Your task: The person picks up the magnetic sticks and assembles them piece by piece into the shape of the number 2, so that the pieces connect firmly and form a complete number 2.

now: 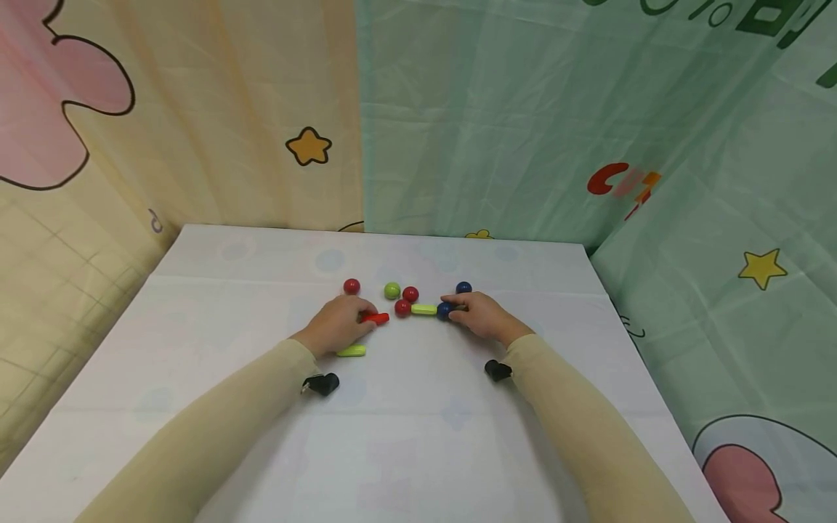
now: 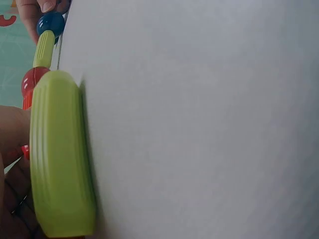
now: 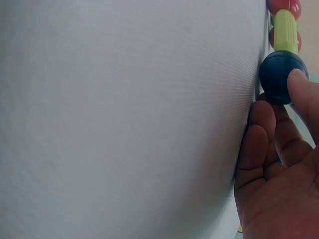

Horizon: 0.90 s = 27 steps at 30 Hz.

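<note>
White-covered desk (image 1: 418, 450), small toy balls and rods grouped a bit in from the middle of its far edge. Left hand (image 1: 337, 321) has thumb and fingers closed on a red rod (image 1: 376, 318), free end towards the right edge. Right hand (image 1: 482, 317) pinches a blue ball (image 1: 445, 311) between thumb and fingers.

Done so far, by the look of it: one short chain lying parallel to the far edge, with a red end ball (image 1: 402, 309), a lime connecting rod (image 1: 423, 309), then the gripped blue ball. Red rod stops just short of the red end ball in the head view; doesn't look joined yet.

Left over, apparently unattached: a red ball (image 1: 352, 286) furthest towards the far left corner, a green ball (image 1: 391, 290), another red ball (image 1: 410, 293) just behind the chain, a second blue ball (image 1: 463, 288) beyond the right hand, and a loose lime rod (image 2: 62, 154) by the left wrist, nearer the near edge than the rest. Judged early to midway: one rod fitted, most parts loose. Can't tell if the right palm hides another part.
</note>
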Tool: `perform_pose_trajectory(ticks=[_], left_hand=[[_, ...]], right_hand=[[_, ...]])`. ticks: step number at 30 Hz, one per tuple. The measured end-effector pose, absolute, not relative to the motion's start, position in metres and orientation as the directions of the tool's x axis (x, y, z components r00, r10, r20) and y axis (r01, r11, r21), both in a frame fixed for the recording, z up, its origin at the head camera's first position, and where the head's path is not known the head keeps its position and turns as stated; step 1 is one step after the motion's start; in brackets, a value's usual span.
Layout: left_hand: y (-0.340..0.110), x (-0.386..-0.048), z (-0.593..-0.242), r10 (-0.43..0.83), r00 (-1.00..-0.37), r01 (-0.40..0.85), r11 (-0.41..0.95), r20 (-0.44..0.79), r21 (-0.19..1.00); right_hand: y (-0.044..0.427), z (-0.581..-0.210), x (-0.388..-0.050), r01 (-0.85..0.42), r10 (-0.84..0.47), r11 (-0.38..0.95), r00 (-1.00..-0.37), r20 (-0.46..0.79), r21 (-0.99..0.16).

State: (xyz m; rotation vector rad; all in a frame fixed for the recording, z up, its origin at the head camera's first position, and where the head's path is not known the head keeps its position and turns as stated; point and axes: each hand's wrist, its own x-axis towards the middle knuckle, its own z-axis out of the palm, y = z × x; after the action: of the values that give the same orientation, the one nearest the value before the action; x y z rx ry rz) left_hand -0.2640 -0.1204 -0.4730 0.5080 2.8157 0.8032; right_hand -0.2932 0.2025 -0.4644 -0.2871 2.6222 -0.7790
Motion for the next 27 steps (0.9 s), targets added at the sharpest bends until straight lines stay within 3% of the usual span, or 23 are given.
perform_pose_trajectory(ticks=[9,17,27], left_hand=[[-0.106,-0.256,-0.470,0.391,-0.920,0.321,0.803,-0.037,0.501],[-0.091,-0.248,-0.470,0.402,-0.916,0.340,0.770,0.003,0.540],[-0.070,-0.242,-0.468,0.373,-0.926,0.263,0.743,-0.055,0.616]], right_hand=[[0.202,-0.465,-0.293,-0.076,-0.299,0.798,-0.911,-0.284,-0.598],[0.202,-0.466,-0.295,-0.065,-0.289,0.800,-0.913,-0.287,-0.596],[0.200,-0.466,-0.295,-0.068,-0.286,0.805,-0.915,-0.286,-0.590]])
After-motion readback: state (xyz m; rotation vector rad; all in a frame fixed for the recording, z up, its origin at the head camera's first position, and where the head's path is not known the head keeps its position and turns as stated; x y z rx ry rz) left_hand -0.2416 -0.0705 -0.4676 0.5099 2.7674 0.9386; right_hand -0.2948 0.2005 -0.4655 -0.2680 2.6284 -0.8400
